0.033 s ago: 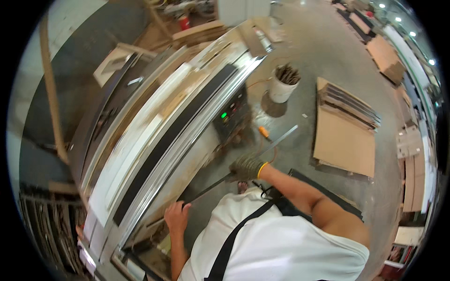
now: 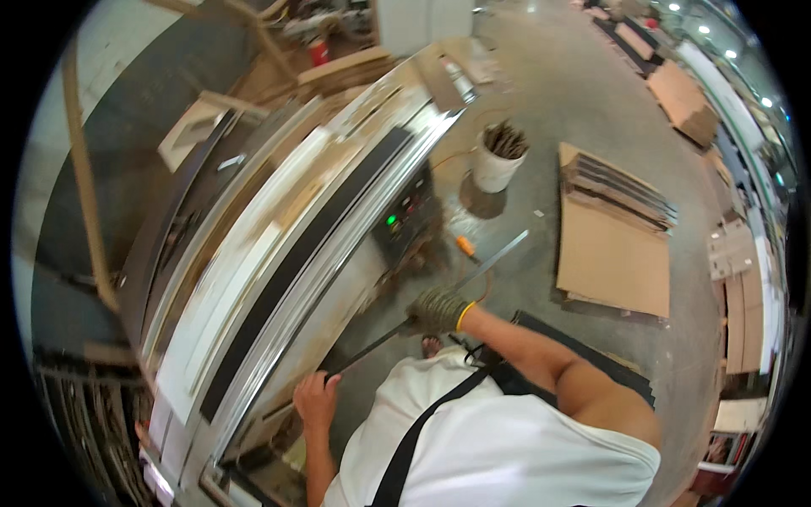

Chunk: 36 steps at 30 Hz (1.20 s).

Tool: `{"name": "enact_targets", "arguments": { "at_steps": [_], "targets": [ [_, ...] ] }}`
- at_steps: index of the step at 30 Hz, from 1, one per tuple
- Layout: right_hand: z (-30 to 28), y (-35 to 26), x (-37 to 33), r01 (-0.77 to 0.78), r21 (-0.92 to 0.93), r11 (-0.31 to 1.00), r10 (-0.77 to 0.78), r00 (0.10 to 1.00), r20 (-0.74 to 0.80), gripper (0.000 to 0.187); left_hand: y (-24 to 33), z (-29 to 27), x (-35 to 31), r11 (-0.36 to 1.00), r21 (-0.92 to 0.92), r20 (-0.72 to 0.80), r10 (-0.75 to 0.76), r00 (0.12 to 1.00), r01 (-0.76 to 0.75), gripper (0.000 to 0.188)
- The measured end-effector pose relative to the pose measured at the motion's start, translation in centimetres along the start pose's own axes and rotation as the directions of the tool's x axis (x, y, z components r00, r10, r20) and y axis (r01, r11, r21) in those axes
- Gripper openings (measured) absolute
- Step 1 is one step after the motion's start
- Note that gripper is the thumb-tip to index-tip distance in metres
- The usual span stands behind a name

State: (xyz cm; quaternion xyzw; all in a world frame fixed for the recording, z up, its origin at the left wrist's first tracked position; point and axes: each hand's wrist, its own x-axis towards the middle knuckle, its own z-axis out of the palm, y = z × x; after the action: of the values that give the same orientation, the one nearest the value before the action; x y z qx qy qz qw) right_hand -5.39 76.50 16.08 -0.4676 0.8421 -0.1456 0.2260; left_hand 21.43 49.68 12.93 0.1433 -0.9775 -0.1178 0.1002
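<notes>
The bare left hand (image 2: pixel 315 402) has its fingers curled at the lower end of a long thin strip (image 2: pixel 503 252); their tips are turned away, so I cannot tell how firmly they grip. The right hand (image 2: pixel 441 309), in a dark knit glove, is closed around the strip near mid-length, covering that stretch. The strip slants over the floor (image 2: pixel 541 279), just off the near edge of the workbench (image 2: pixel 314 283), its pale far end near an orange-handled tool (image 2: pixel 465 246). The tool's lower part is hard to make out. Since the earlier frame, the surroundings have slid slightly left in view; both hands keep their holds.
</notes>
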Motion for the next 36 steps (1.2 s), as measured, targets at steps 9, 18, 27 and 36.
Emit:
{"name": "enact_targets", "arguments": {
  "at_steps": [9,18,27,36],
  "targets": [
    [-3.8,8.7,-2.6,-0.297,0.113,0.948,0.316,0.856,-0.409,0.041,10.5,5.1,13.3,0.994,-0.087,-0.024,-0.062,0.998,0.06,0.038],
    [-6.7,13.4,2.7,-0.022,0.482,0.876,0.412,0.554,-0.724,0.035,24.6,7.4,29.7,0.669,-0.735,0.036,0.205,0.978,-0.113,0.025],
    [-14.6,16.2,8.1,0.394,0.916,-0.072,0.87,0.474,-0.135,0.03,28.1,11.3,40.1,0.525,-0.714,-0.152,0.529,0.835,-0.463,0.066],
    [-18.4,22.2,13.6,0.582,0.732,-0.353,0.77,0.625,-0.125,0.035,24.6,14.7,48.5,0.642,-0.758,0.201,0.392,0.898,-0.11,0.038]
  ]
}}
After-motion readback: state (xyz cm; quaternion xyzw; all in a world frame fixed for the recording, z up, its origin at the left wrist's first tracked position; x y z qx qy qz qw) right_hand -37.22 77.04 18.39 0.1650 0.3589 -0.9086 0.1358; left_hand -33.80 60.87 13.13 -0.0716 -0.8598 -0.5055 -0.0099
